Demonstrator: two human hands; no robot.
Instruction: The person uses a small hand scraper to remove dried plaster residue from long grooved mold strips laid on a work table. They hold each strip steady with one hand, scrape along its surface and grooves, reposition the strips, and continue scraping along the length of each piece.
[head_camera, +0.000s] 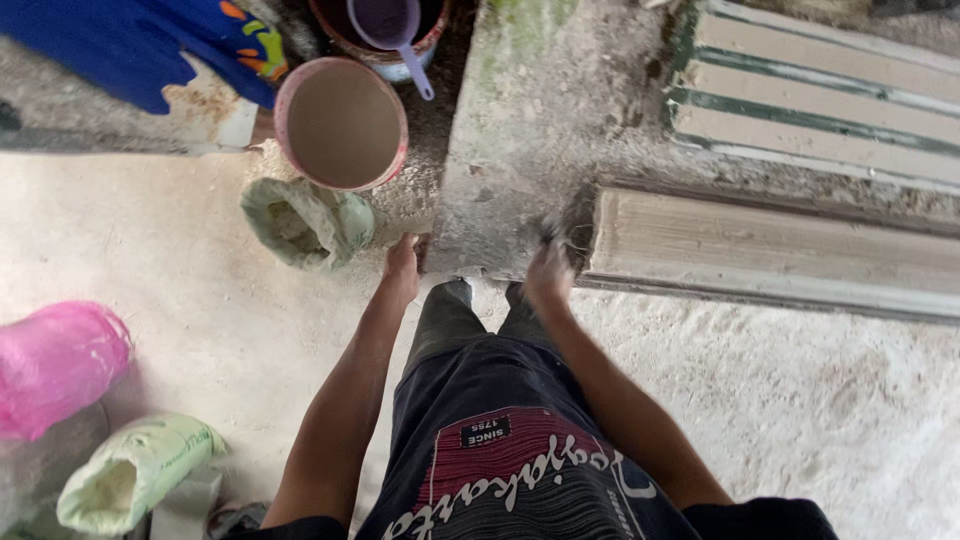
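Observation:
I look straight down my body at a dusty concrete floor. My left hand (402, 262) reaches down to the near left corner of a raised concrete slab (540, 120) and touches its edge, fingers curled. My right hand (549, 272) is lower right of it, at the slab's near edge beside a long pale wooden moulding (780, 250); it seems closed around a small dark tool, which is blurred. My dark trousers and a printed shirt fill the bottom centre.
A pink-rimmed bucket of grey-brown liquid (341, 124) and an open pale green sack (305, 222) stand left of the slab. Behind them sit another bucket with a purple scoop (396, 28) and blue cloth (130, 50). A pink bag (55, 365) and second sack (135, 472) lie lower left. More mouldings (820, 100) are stacked top right.

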